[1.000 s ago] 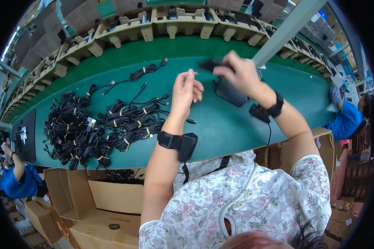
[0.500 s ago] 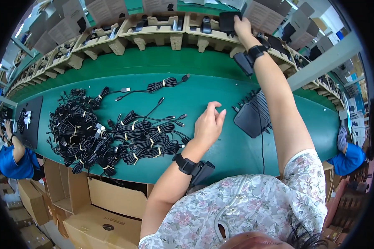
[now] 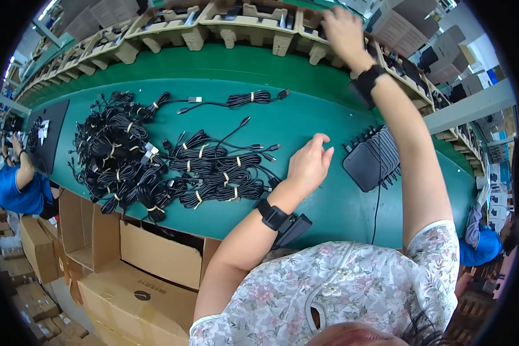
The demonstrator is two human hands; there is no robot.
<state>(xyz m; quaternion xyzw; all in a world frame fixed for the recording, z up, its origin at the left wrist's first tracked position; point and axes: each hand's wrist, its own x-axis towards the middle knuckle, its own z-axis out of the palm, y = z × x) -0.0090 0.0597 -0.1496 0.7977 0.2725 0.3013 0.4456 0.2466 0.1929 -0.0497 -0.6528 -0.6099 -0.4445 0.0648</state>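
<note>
My left hand (image 3: 309, 164) hovers over the green table between the cables and the black boxes. Its fingers are loosely bent, thumb apart, and nothing is in them. My right hand (image 3: 343, 36) reaches out to the moulded cardboard trays (image 3: 279, 45) along the far shelf. Motion smears its fingers, so I cannot tell whether they hold anything. Several flat black boxes with stubby connectors (image 3: 365, 166) lean in a row to the right of my left hand. To its left lie bundled black cables (image 3: 216, 173), tied with pale bands, beside a larger cable heap (image 3: 112, 147).
One tied cable (image 3: 249, 98) lies apart near the table's far side. Open cardboard boxes (image 3: 135, 294) stand below the near left edge. A grey post (image 3: 473, 104) slants at the right. Co-workers in blue sit at the far left (image 3: 18, 187) and far right (image 3: 485, 247).
My view has shifted, so the table things appear farther right or higher. My right hand was on a flat black box in a tray; now it is blurred there. My left hand stays loosely bent.
</note>
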